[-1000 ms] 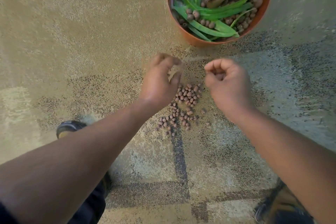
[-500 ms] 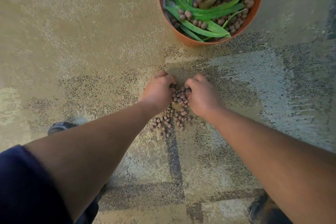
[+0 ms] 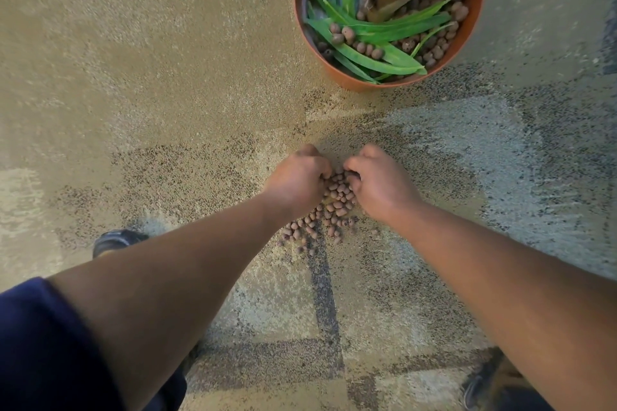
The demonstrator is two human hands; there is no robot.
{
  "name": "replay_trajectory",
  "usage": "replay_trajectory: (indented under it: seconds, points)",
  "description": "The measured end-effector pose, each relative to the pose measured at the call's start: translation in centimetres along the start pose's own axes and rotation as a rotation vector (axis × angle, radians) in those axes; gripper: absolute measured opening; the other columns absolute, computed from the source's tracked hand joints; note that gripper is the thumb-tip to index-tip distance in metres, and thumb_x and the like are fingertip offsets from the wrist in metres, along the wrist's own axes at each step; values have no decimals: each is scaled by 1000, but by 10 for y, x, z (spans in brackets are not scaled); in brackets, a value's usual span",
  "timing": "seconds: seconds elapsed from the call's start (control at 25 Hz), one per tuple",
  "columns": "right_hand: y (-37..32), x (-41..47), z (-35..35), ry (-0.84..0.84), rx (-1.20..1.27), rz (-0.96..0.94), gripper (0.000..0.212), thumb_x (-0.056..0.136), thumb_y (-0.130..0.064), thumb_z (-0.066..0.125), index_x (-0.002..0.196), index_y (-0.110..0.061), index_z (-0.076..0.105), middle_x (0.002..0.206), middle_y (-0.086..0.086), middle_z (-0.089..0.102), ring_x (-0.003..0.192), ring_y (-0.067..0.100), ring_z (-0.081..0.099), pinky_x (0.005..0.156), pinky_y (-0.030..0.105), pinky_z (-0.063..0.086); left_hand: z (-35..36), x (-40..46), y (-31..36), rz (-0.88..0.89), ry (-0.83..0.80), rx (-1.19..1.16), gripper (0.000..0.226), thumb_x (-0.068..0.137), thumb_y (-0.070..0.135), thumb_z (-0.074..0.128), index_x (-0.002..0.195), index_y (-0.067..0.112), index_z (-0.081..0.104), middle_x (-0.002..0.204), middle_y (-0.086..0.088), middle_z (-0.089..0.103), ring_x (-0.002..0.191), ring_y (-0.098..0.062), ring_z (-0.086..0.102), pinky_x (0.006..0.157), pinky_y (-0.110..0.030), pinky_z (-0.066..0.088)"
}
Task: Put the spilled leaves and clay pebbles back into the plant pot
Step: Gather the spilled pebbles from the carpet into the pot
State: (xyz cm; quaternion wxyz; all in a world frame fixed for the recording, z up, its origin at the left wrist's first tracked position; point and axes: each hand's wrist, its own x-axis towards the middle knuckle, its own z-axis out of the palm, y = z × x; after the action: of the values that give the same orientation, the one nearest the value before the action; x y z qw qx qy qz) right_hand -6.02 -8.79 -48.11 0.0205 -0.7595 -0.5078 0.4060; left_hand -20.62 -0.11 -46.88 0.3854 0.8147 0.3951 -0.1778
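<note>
left hand (image 3: 295, 177) and right hand (image 3: 380, 182) both curled around the clay pebbles (image 3: 337, 197) on the carpet, plant pot (image 3: 470, 33) ahead, slightly right, nearer right hand

Both forearms are bare right down to the left hand (image 3: 297, 177) and right hand (image 3: 380, 183), nothing on the wrists. A dark navy sleeve (image 3: 40, 344) covers the left upper arm. Dark shoes: left shoe (image 3: 117, 240), right shoe (image 3: 480, 384), both partly hidden.
</note>
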Motion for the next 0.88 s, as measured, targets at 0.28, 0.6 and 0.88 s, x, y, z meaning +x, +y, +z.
replay_trajectory:
  seconds: [0.28, 0.6, 0.88]
  points:
    - [-3, -1, -5, -11, -106, -72, 13, 95, -9, 65, 108, -11, 65, 108, 6, 56, 86, 18, 60, 84, 36, 61, 3, 6, -2, -271, 54, -281, 13, 90, 9, 73, 83, 20, 75, 94, 4, 67, 83, -7, 69, 59, -7, 52]
    - [-9, -14, -10, 95, 24, -9, 15, 94, -12, 68, 108, -13, 68, 118, 8, 60, 100, 23, 64, 95, 35, 57, -25, -17, 0, -321, 111, -518, 27, 91, -2, 67, 81, 21, 77, 87, 3, 72, 52, 2, 61, 45, -9, 46]
    - [-47, -30, -91, 557, 707, -70, 17, 83, -6, 76, 96, -17, 74, 93, 1, 71, 73, 8, 69, 63, 19, 59, -89, -6, 53, 14, 569, -700, 9, 85, -4, 70, 89, 1, 76, 89, 11, 71, 82, -11, 68, 73, -31, 60]
